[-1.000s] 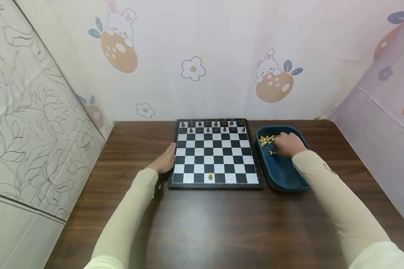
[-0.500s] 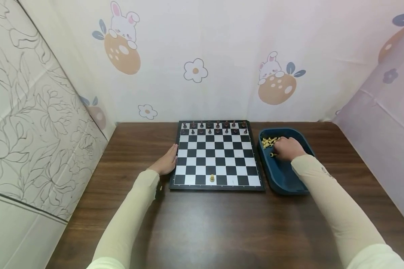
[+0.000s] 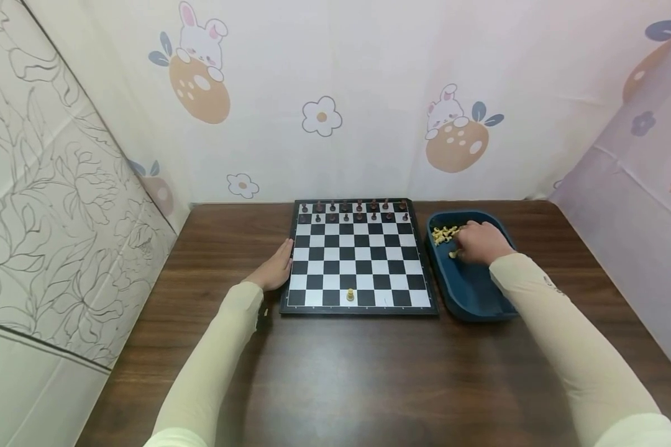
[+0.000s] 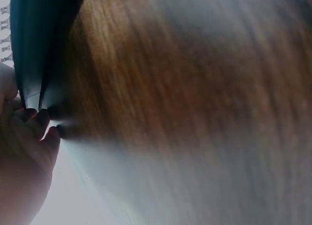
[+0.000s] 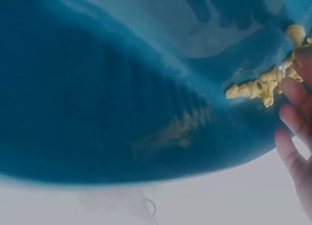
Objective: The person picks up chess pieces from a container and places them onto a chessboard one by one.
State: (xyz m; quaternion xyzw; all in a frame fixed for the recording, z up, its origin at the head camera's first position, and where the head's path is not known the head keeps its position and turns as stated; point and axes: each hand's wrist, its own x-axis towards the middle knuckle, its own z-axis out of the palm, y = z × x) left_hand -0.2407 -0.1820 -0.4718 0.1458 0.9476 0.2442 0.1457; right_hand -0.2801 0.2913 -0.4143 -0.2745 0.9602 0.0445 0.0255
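My left hand (image 3: 275, 270) rests along the left edge of the chessboard (image 3: 358, 310), and its fingers also show at the board's edge in the left wrist view. Inside the blue tray (image 3: 475, 304), my right hand (image 3: 481, 241) reaches down among yellow chess pieces (image 3: 443, 234). One yellow piece (image 3: 454, 253) lies right at its fingertips, partly covered by the hand. In the right wrist view the fingers (image 5: 295, 122) curve beside the pieces; the thumb is hidden, and I cannot tell whether they pinch one. A single yellow piece (image 3: 350, 295) stands on the board's near row.
Dark red chess pieces (image 3: 360, 217) fill the board's two far rows. The tray stands close to the board's right side. A tiny pale object (image 3: 265, 313) shows on the wooden table (image 3: 335, 379) by the left sleeve. A patterned wall covering rises behind the table.
The yellow piece at the right hand's fingertips has turned slightly, its wide end tipping toward the near side. The left hand has stayed at the board's edge. The head view shifts a little.
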